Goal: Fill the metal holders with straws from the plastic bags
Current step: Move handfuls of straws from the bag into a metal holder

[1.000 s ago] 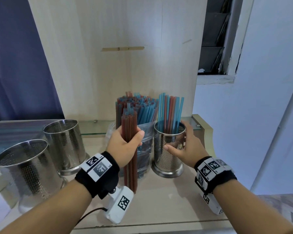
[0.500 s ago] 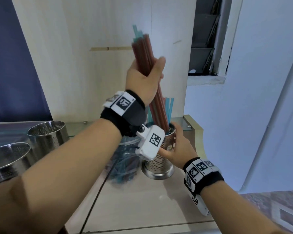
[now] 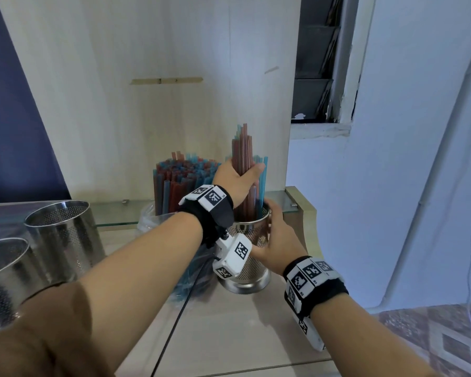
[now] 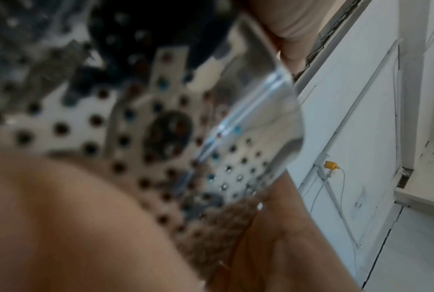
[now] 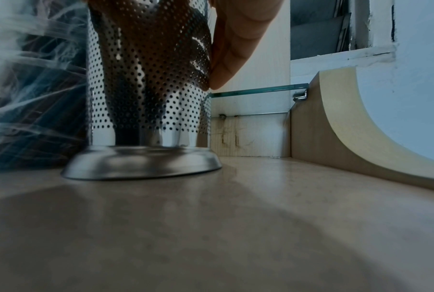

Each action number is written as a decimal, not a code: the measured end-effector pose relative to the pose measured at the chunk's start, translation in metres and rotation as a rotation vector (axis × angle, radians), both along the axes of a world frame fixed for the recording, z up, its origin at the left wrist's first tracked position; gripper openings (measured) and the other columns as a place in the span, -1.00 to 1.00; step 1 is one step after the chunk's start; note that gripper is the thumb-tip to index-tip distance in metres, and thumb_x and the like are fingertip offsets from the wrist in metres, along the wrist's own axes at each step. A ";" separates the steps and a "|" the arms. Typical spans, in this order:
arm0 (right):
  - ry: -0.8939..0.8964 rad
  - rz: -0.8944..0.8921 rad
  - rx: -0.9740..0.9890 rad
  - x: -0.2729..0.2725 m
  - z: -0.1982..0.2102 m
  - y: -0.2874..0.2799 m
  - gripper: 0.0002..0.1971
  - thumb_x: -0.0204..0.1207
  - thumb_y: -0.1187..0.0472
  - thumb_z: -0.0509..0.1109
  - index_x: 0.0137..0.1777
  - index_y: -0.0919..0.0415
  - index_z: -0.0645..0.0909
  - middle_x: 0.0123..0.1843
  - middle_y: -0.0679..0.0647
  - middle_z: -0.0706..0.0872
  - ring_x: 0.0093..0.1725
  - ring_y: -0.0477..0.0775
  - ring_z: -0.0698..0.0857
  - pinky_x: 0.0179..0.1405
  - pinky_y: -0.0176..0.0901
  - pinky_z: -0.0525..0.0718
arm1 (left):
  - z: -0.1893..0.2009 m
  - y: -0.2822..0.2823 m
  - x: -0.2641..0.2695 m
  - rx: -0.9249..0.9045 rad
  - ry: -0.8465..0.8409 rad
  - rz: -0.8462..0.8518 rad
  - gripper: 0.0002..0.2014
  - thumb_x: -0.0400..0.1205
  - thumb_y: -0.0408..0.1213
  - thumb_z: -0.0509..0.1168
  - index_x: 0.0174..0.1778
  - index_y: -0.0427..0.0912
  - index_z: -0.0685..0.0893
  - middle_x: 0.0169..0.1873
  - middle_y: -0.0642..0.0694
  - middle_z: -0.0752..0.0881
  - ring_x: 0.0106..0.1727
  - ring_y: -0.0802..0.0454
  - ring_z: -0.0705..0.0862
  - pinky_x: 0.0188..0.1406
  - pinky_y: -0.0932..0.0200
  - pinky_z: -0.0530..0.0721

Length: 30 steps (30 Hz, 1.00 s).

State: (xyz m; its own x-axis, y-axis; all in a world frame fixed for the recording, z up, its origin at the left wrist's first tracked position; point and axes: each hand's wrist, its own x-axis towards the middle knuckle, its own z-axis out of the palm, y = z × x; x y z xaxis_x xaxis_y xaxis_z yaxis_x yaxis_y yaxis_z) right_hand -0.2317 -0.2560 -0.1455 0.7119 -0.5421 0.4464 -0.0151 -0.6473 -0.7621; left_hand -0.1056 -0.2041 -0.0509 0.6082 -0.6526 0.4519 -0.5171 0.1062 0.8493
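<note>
My left hand (image 3: 238, 176) grips a bundle of mostly red straws (image 3: 242, 151), whose lower ends stand inside the perforated metal holder (image 3: 252, 270) among blue straws (image 3: 263, 180). My right hand (image 3: 276, 240) wraps round that holder's right side; its fingers (image 5: 232, 49) press on the perforated wall (image 5: 146, 79). Left of the holder a clear plastic bag (image 3: 152, 221) stands packed with red and blue straws (image 3: 182, 172). The left wrist view shows the holder's wall (image 4: 210, 138) blurred and very close.
Two empty perforated metal holders (image 3: 63, 235) (image 3: 3, 278) stand at the left of the wooden counter (image 3: 242, 330). A glass shelf (image 3: 114, 213) runs behind them. A tall wooden panel (image 3: 161, 91) backs the counter, and a curved wooden end piece (image 5: 348, 128) closes its right side.
My left hand pulled the straw bundle out of the bag, lifted it high over the right holder, then lowered it into that holder. My right hand stayed on the holder.
</note>
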 end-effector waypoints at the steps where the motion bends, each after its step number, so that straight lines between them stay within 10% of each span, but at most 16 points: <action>1: 0.000 0.001 0.002 0.000 0.000 0.000 0.01 0.28 -0.09 0.68 0.64 -0.05 0.15 0.23 -0.19 0.66 0.09 -0.34 0.67 0.14 -0.50 0.57 | -0.001 0.000 -0.002 0.012 -0.009 -0.005 -0.76 0.60 -0.05 0.43 -0.04 -0.17 0.65 -0.37 -0.03 0.75 -0.35 0.04 0.72 -0.16 0.10 0.69; 4: -0.003 -0.002 -0.013 0.000 -0.002 0.000 0.01 0.31 -0.05 0.68 0.65 0.00 0.14 0.30 -0.18 0.61 0.22 -0.21 0.65 0.26 -0.36 0.55 | -0.005 0.004 -0.008 0.164 -0.133 0.020 -0.62 0.55 -0.04 0.48 0.17 -0.15 0.61 -0.06 -0.08 0.77 -0.02 -0.02 0.74 0.09 0.08 0.68; 9: 0.002 -0.011 -0.018 0.000 -0.003 -0.002 0.02 0.29 -0.07 0.70 0.64 -0.03 0.15 0.26 -0.33 0.59 0.14 -0.45 0.60 0.13 -0.69 0.41 | 0.014 0.024 -0.015 0.065 -0.370 0.115 -0.01 0.43 -0.12 0.59 0.67 -0.08 0.12 0.49 -0.10 0.45 0.47 -0.02 0.47 0.51 0.02 0.43; 14: 0.009 -0.023 -0.017 -0.002 -0.002 -0.002 0.01 0.28 -0.08 0.71 0.63 -0.05 0.17 0.10 -0.59 0.46 0.01 -0.78 0.47 0.00 -0.80 0.38 | 0.016 0.072 -0.014 -0.069 -0.648 0.408 -0.08 0.52 0.13 0.43 0.67 -0.15 0.11 0.61 -0.21 0.20 0.60 -0.08 0.12 0.62 -0.21 0.07; 20: 0.021 -0.030 -0.028 -0.003 -0.002 0.000 -0.01 0.30 -0.04 0.70 0.63 0.02 0.18 0.10 -0.56 0.44 -0.02 -0.81 0.45 -0.06 -0.84 0.37 | -0.027 0.115 0.034 0.055 -0.460 0.557 0.14 0.43 0.52 0.08 0.69 -0.29 -0.06 0.67 -0.31 0.03 0.68 -0.20 0.01 0.65 -0.25 0.03; 25: 0.004 -0.043 -0.034 -0.001 -0.001 0.003 -0.01 0.30 -0.19 0.64 0.64 0.03 0.19 0.17 -0.51 0.49 0.05 -0.74 0.48 0.01 -0.79 0.41 | -0.043 0.125 0.059 0.363 -0.202 0.383 0.48 0.11 0.34 0.57 0.69 -0.03 -0.32 0.72 -0.19 0.00 0.69 -0.18 0.13 0.61 -0.09 0.19; 30: 0.036 -0.063 -0.057 -0.001 0.022 0.004 -0.20 0.31 -0.47 0.44 0.48 -0.12 0.36 0.28 -0.30 0.62 0.25 -0.39 0.59 0.22 -0.40 0.53 | -0.067 0.122 0.075 0.493 -0.141 0.331 0.50 -0.01 0.44 0.57 0.69 -0.01 -0.18 0.60 -0.25 0.36 0.54 -0.24 0.43 0.48 -0.15 0.48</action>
